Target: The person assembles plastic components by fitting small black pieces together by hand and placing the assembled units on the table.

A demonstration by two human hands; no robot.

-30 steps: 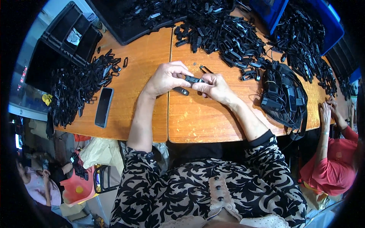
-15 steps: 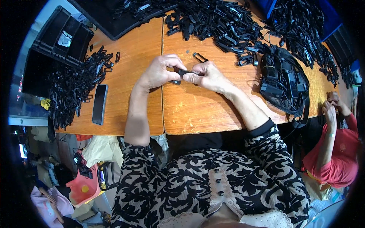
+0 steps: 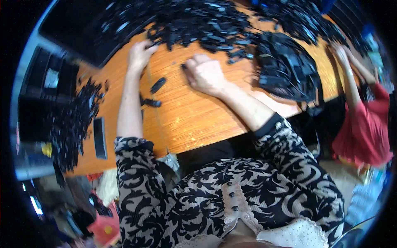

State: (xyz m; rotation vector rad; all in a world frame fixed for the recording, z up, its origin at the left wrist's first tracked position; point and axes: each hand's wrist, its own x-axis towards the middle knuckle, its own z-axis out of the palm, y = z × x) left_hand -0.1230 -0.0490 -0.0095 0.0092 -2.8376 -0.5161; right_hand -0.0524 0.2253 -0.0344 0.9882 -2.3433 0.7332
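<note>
My right hand (image 3: 203, 73) is over the middle of the table, its fingers curled in. A small black plastic piece (image 3: 184, 66) pokes out at its fingertips; the rest of it is hidden by the hand. My left hand (image 3: 140, 54) is farther left, at the near edge of a big heap of black plastic parts (image 3: 186, 25). Its fingers are smeared by motion, and whether they hold a part does not show. Between my forearms lie two loose black parts, one oblong (image 3: 158, 85) and one nearer me (image 3: 151, 102), by the table seam.
Another heap of black parts (image 3: 70, 124) covers the table's left side, beside a phone (image 3: 99, 137). Black trays (image 3: 51, 74) stand behind it. A black mesh bag (image 3: 285, 68) with cables and devices lies at right. A co-worker in red (image 3: 364, 124) works at the far right.
My hands have come apart: the left moved away and left toward the heap, the right slightly up and left. Two black parts now show on the table. The whole view has shifted and tilted.
</note>
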